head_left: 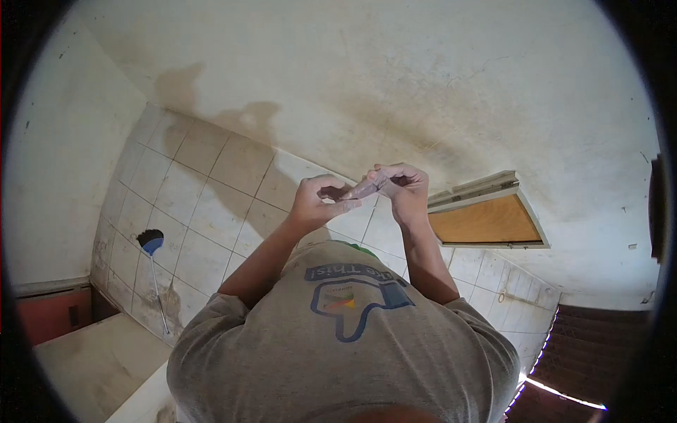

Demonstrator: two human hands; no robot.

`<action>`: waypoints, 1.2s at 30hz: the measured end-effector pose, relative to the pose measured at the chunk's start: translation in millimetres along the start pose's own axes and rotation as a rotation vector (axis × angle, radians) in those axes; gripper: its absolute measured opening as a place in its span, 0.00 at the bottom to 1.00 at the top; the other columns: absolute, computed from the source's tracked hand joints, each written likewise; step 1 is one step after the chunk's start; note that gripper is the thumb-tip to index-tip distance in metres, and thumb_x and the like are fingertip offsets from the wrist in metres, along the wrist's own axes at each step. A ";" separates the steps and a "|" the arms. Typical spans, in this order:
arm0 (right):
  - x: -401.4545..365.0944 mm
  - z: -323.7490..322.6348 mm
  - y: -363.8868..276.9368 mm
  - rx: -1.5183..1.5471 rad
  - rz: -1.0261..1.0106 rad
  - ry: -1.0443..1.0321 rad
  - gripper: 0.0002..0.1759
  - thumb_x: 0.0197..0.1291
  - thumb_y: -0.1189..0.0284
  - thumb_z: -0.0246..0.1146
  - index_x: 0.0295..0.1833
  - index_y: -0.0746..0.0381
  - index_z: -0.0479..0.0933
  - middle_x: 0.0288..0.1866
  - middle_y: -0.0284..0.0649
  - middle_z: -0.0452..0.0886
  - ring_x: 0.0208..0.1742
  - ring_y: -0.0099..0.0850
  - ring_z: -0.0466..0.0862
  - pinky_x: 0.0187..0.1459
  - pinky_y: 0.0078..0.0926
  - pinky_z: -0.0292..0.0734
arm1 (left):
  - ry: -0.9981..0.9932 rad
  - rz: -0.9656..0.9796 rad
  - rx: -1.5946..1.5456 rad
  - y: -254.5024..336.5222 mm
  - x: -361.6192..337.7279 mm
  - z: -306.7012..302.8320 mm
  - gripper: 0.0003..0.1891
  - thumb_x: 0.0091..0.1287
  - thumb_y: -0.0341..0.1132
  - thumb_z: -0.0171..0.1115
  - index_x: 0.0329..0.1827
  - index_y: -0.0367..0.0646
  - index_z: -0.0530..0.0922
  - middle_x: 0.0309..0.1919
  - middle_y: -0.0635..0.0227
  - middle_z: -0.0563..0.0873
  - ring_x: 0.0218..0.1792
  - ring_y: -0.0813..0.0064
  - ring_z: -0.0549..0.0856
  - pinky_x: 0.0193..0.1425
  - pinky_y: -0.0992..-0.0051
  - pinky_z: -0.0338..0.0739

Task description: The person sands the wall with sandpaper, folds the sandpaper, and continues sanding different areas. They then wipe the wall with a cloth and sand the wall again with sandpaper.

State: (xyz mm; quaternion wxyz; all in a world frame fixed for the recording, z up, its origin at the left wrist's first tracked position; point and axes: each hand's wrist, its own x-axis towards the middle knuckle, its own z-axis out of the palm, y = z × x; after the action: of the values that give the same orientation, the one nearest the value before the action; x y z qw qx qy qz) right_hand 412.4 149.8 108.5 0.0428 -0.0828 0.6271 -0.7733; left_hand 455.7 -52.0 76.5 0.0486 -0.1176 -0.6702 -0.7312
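Both of my hands are raised in front of my chest, over my grey T-shirt [338,352] with a blue thumbs-up print. My left hand [317,203] and my right hand [400,185] pinch a small, thin pinkish-brown object [363,189] between their fingertips. The right hand's fingers curl over its far end and the left hand's thumb and fingers hold its near end. What the object is I cannot tell.
A tiled surface [204,183] lies below a stained plaster wall [395,77]. A brush [152,244] with a blue head and a white handle leans at the left. A wooden panel in a pale frame [486,220] is at the right, dark slats [592,352] at bottom right.
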 end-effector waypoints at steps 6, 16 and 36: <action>6.0 3.2 5.6 0.297 0.103 0.103 0.06 0.57 0.86 0.74 0.39 0.66 0.87 0.39 0.44 0.90 0.39 0.28 0.88 0.44 0.29 0.83 | -0.052 -0.074 -0.023 12.6 1.4 -7.6 0.09 0.57 0.27 0.82 0.28 0.35 0.86 0.24 0.66 0.87 0.25 0.83 0.85 0.28 0.80 0.78; 8.2 2.8 30.0 0.742 0.541 -0.139 0.11 0.67 0.76 0.69 0.53 0.68 0.81 0.48 0.44 0.86 0.48 0.32 0.87 0.50 0.26 0.85 | -0.316 -0.084 -0.404 6.8 21.1 -32.7 0.08 0.53 0.17 0.77 0.26 0.37 0.83 0.23 0.61 0.84 0.23 0.73 0.85 0.24 0.75 0.76; -17.0 39.9 41.7 0.213 0.109 -0.072 0.06 0.60 0.83 0.73 0.42 0.64 0.88 0.44 0.38 0.89 0.45 0.26 0.86 0.51 0.30 0.81 | -0.059 -0.305 -0.204 -4.4 2.1 -36.0 0.06 0.59 0.26 0.79 0.32 0.31 0.88 0.24 0.60 0.89 0.24 0.75 0.88 0.26 0.76 0.83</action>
State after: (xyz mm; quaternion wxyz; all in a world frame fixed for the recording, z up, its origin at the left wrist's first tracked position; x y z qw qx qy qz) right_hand 434.8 105.5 74.5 0.1159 -0.0712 0.5428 -0.8288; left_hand 448.8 -87.1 70.1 -0.0946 -0.0406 -0.6037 -0.7905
